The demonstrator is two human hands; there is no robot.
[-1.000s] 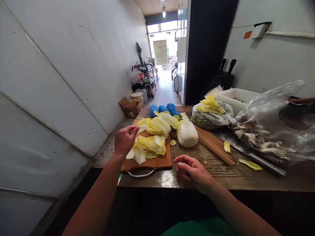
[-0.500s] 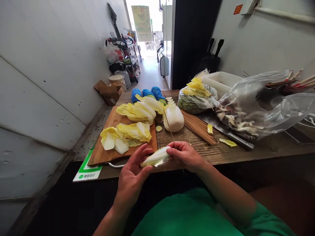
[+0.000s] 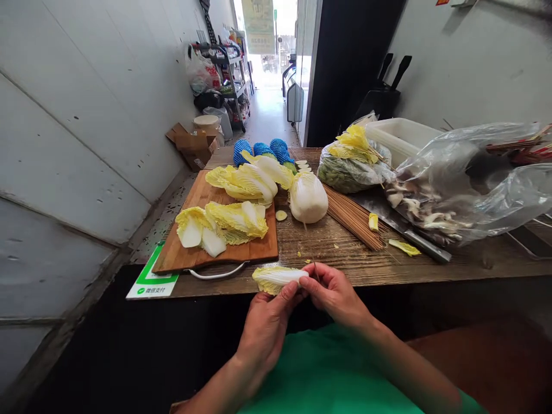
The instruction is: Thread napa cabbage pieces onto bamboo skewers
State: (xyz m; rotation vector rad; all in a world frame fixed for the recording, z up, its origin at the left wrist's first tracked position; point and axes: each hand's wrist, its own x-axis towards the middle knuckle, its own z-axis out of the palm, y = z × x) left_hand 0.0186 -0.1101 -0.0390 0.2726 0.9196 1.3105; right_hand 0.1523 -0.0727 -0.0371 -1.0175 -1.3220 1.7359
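A rolled napa cabbage leaf [image 3: 276, 278], white-ribbed with yellow frilled edges, lies across my fingertips at the table's front edge. My left hand [image 3: 269, 319] is closed around its lower side, thumb on top. At the leaf's white end my right hand [image 3: 334, 290] is pinched shut, with a thin skewer [image 3: 316, 270] rising from between the fingers; the skewer's tip is blurred. Whether it pierces the leaf is hidden. More cabbage leaves [image 3: 237, 221] rest on the wooden cutting board [image 3: 254, 250], and a cabbage head [image 3: 309, 198] sits right of it.
A bundle of bamboo skewers [image 3: 353, 218] and a knife [image 3: 426, 246] lie to the right. Behind them are a bag of greens [image 3: 353, 169], a white bin [image 3: 401, 135] and a plastic bag of mushrooms [image 3: 431, 215]. Blue-netted vegetables [image 3: 261, 149] stand at the far edge.
My left hand has moved right and closed on the leaf, coming up beside my right hand. Earlier its fingers were spread around the leaf's frilly end. The camera view has shifted slightly.
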